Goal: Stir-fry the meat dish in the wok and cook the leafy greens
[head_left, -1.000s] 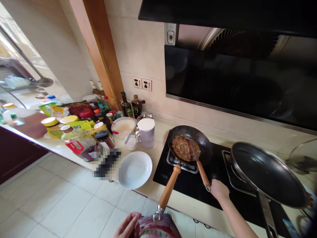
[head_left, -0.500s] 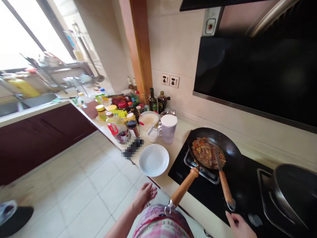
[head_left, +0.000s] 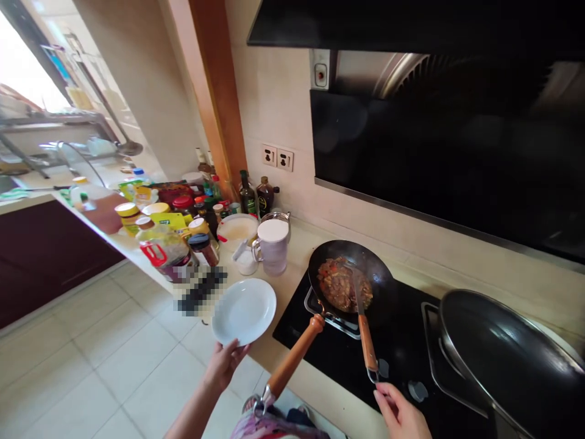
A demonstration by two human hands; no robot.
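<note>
My left hand (head_left: pixel 227 364) grips the near rim of a white plate (head_left: pixel 245 311), thumb on top and fingers beneath. The plate tilts slightly at the counter's front edge. My right hand (head_left: pixel 402 411) has its thumb and fingertips drawn together, with nothing visible between them. Its fingertips are just below the end of a spatula (head_left: pixel 367 341) with a wooden handle; whether they touch it I cannot tell. The spatula's blade rests in a black wok (head_left: pixel 381 274) among cooked, sauced food (head_left: pixel 340 283). The wok's wooden handle (head_left: pixel 297 355) points toward me over the counter edge.
Left of the stove (head_left: pixel 402 341) stand a lidded clear pitcher (head_left: pixel 274 250), a white-lidded tub (head_left: pixel 238 228), and several bottles and jars. A second dark pan (head_left: pixel 507 353) sits on the right burner. Stove knobs (head_left: pixel 417 390) are beside my right hand. A range hood (head_left: pixel 434 152) hangs above.
My left hand has reached the plate and taken hold of its rim, tilting it. My right hand stays near the spatula's end. The view has shifted to the right.
</note>
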